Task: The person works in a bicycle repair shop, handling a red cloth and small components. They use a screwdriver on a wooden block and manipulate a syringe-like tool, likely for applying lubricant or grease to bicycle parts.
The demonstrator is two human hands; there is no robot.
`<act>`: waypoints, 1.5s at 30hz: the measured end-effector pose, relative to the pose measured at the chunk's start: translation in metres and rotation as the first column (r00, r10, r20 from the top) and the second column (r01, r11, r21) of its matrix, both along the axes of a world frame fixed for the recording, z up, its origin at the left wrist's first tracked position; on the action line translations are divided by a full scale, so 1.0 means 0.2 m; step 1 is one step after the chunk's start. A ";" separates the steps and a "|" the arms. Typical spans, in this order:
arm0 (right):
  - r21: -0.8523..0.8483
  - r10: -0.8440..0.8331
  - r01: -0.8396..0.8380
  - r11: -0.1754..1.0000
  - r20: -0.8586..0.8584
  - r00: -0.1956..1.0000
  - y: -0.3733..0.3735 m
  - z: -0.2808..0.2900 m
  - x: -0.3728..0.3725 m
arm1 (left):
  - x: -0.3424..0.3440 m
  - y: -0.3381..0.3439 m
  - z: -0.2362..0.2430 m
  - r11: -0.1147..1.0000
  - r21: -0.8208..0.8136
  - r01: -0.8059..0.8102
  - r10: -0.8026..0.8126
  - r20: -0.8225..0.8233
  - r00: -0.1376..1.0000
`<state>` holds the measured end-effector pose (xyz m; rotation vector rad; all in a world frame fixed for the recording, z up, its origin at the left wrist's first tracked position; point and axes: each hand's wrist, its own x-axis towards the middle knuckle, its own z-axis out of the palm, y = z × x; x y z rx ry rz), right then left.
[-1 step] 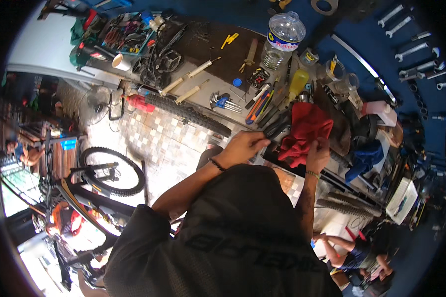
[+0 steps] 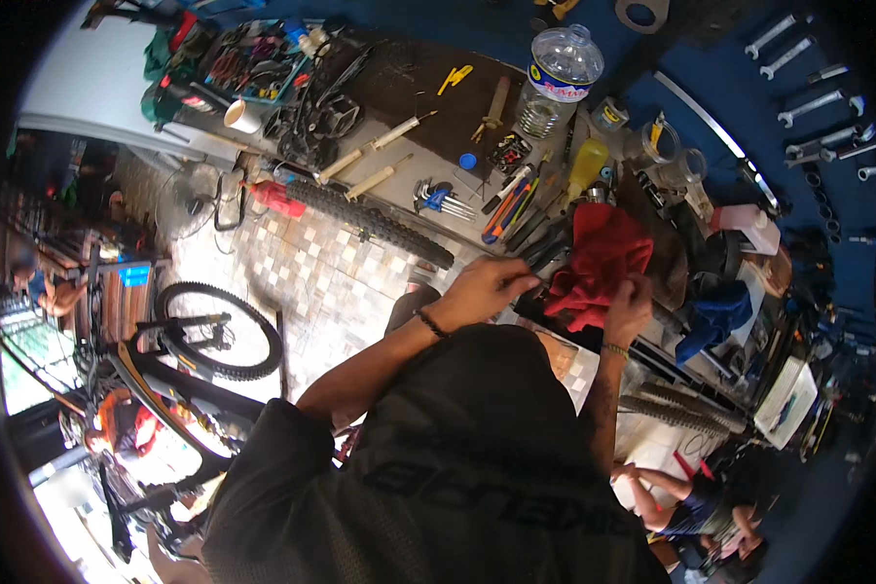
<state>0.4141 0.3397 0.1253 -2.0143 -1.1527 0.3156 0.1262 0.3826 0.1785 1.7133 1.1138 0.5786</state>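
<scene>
At the bench's near edge, my left hand (image 2: 484, 290) is closed, thumb and fingertips pinched together beside a dark object. What lies between its fingertips is too small to make out. To its right, my right hand (image 2: 630, 310) has its fingers curled in at the lower right edge of a crumpled red cloth (image 2: 608, 248). The cloth drapes over the bench edge and hides what is under it. Behind the left hand lie black-handled tools (image 2: 552, 240), several coloured pens (image 2: 508, 206) and a set of blue-held hex keys (image 2: 442, 200).
A large clear plastic bottle (image 2: 560, 83) and a yellow squeeze bottle (image 2: 587, 165) stand further back. Left of my hands runs a bicycle tyre (image 2: 370, 224) along the bench front. A bicycle wheel (image 2: 273, 336) is at left. Another person (image 2: 696, 501) sits at lower right.
My right hand has shifted very slightly right and toward me at the cloth's edge. The left hand keeps its pinch in nearly the same place.
</scene>
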 end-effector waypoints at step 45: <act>0.445 0.500 -0.574 0.687 0.284 0.818 -0.22 0.88 -0.28 | 0.35 -0.26 0.58 0.984 0.092 -0.152 0.082 0.520 0.850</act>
